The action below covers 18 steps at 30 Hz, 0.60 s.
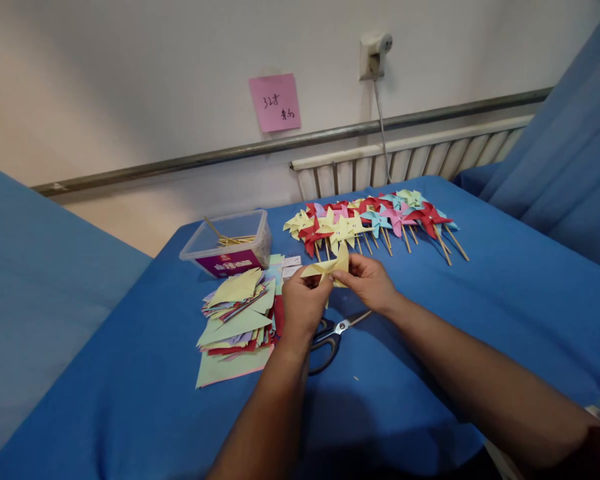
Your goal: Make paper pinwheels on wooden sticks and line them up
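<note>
Head view: a pale yellow folded paper pinwheel (326, 268) is pinched above the blue-covered counter (480, 300) by the left hand (304, 303) and right hand (370, 281), each grip closed on an edge. It's probably light, floppy and easily creased, so best held at the folded corners. Black-handled scissors (330, 337) lie at 6 o'clock, a loose stack of coloured paper squares (237, 317) at 9, and a row of finished pinwheels on sticks (375, 223) at 12.

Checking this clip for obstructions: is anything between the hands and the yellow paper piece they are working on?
Nothing visible. The left hand and right hand both pinch the yellow paper piece directly, above the scissors on the blue table.
</note>
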Motion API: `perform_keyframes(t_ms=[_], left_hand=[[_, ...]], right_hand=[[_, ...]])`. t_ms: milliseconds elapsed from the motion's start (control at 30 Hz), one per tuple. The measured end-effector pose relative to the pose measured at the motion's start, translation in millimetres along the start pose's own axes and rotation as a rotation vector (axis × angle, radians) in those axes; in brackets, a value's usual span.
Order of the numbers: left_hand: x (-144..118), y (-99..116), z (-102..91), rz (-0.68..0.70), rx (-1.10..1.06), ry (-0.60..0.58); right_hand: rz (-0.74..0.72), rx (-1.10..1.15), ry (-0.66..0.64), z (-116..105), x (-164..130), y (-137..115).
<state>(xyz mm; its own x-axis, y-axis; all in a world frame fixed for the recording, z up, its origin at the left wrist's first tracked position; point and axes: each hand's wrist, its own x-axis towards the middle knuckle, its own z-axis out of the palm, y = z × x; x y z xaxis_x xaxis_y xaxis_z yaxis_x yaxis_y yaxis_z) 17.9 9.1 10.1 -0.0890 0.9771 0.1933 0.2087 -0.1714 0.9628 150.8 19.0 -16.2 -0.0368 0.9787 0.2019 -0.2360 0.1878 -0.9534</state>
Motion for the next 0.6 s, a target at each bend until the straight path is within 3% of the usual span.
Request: perform_keyframes(t_ms=[200, 600], left_hand=[[-2.3, 3.4, 0.7, -0.022, -0.002, 0.008], [-2.3, 3.5, 1.7, -0.032, -0.036, -0.001]], right_hand=[[0.013, -0.033, -0.052, -4.0, 0.5, -3.2], [-0.005, -0.042, 0.027, -0.8, 0.1, -1.5]])
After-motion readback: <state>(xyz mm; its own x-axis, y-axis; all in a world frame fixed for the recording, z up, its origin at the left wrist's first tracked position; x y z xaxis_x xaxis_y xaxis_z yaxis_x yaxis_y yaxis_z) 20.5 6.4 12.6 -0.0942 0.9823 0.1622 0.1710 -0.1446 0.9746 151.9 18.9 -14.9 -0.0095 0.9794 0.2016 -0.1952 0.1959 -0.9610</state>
